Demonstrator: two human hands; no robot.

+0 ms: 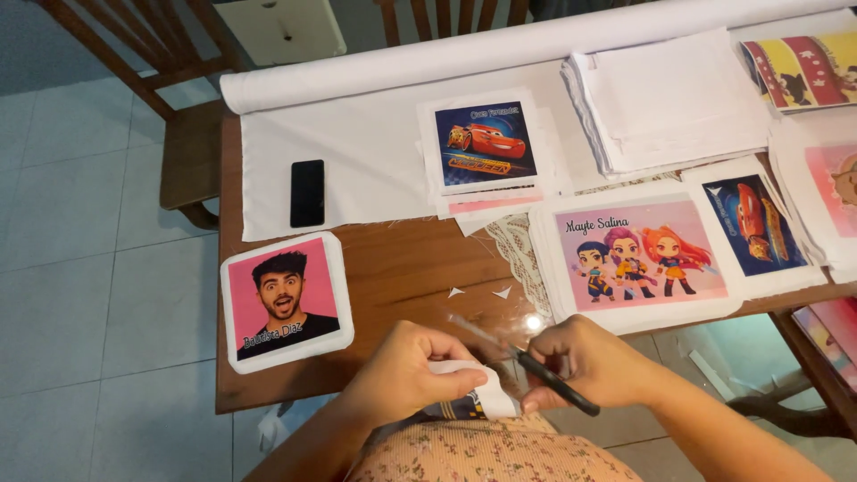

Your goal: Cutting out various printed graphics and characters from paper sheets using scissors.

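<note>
At the surface's near edge, left hand (406,375) pinches white fabric piece (471,386); right hand (585,361) grips black-handled scissors (527,361).

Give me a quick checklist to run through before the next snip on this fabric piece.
1. Left hand grips the white fabric piece: ok.
2. Right hand holds the black-handled scissors: ok.
3. Blades meet the fabric edge: cannot tell, fingers hide it.
4. Left fingertips clear of the blades: cannot tell.
5. Finished portrait cushion lies apart from the cutting spot: ok.
6. Black phone away from the scissors, on the white cloth: ok.
</note>
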